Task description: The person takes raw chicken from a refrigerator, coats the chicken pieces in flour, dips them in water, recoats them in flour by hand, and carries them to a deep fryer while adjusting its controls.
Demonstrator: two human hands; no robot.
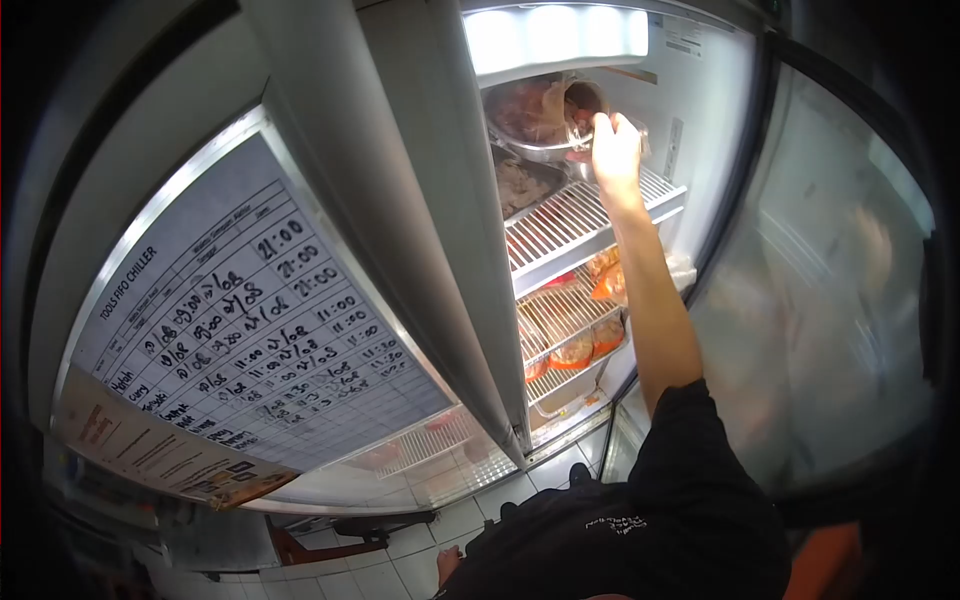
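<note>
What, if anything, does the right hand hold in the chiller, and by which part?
The right hand is at the edge of a plastic-covered bowl; whether its grip is closed on it, and on which part, cannot be told.

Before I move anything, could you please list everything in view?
Round container: one, shiny, upper shelf area
Food beside it: uncounted pieces, pale brown, below and left of the container
Wire shelves: at least two, white, inside the chiller
Packs: several, orange and clear, lower shelves
Light panel: one, white, chiller top
Glass door: one, dark-framed, open at right
Log sheet: one, white, framed at left
Floor tiles: several, pale, bottom
Unclear object: one, orange, bottom right
Shirt: one, black, on the person
Right hand: one, bare, at the container, grip unclear
Left hand: one, bare, low, mostly hidden
</note>
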